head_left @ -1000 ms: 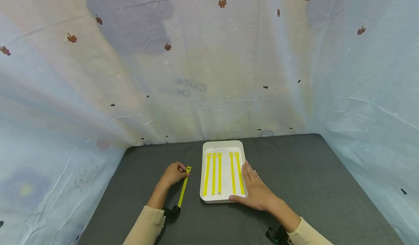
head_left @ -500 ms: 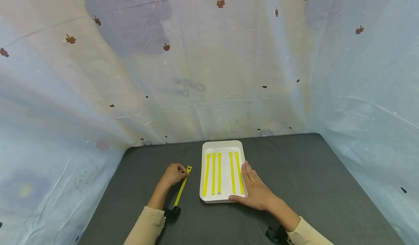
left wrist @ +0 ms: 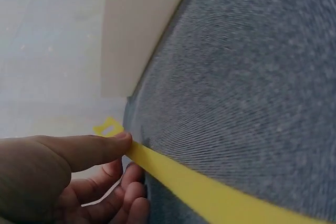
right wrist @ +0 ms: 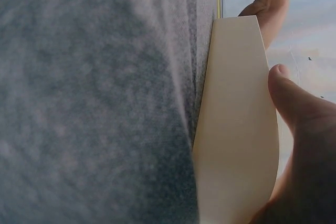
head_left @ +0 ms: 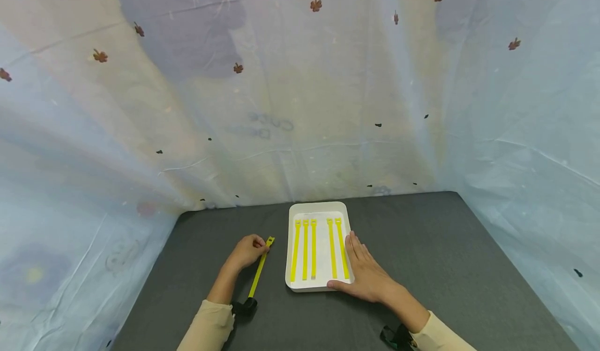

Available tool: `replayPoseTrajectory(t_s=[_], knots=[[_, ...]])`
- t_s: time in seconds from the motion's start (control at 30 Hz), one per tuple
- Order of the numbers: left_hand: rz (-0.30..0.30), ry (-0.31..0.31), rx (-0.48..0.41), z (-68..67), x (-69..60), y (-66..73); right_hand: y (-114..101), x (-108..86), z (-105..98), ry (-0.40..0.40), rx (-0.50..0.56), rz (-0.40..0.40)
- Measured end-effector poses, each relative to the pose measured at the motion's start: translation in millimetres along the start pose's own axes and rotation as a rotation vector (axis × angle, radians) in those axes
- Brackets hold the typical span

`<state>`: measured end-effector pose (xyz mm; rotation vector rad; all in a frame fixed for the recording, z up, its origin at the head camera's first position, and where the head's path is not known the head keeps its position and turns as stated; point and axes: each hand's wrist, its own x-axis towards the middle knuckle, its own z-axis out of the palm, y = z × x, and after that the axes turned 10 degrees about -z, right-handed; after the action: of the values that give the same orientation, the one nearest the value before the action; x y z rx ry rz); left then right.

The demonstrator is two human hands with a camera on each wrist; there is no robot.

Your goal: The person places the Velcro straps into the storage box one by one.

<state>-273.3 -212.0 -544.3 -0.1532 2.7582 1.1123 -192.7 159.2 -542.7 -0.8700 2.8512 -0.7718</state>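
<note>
In the head view, my left hand [head_left: 249, 251] pinches a yellow hook-and-loop cable tie [head_left: 257, 277] just below its slotted head, left of the white tray [head_left: 320, 208]. The left wrist view has the thumb on top of the tie [left wrist: 181, 179], its tail running off to the lower right. My right hand [head_left: 367, 277] rests on the tray's near right corner, fingers straight along the right side and thumb at the near rim. Inside the tray lie several more yellow cable ties [head_left: 313, 249], three at the left and two at the right, heads pointing away from me.
A dark grey cloth [head_left: 422, 236] covers the table. Printed plastic sheeting [head_left: 290, 106] rises behind it and on both sides. Each wrist wears a black strap, one [head_left: 245, 308] by the tail of the held tie.
The tail of the held tie has swung left toward the left wrist, and the left hand has shifted slightly left. My right hand and the tray stay in place.
</note>
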Motion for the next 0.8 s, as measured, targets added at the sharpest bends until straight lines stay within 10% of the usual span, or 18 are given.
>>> replayPoseTrajectory(t_s=[0.8], knots=[[0.022, -0.002, -0.233, -19.5, -9.5, 20.0, -2.7, -1.0, -2.1, 0.000, 0.006, 0.006]])
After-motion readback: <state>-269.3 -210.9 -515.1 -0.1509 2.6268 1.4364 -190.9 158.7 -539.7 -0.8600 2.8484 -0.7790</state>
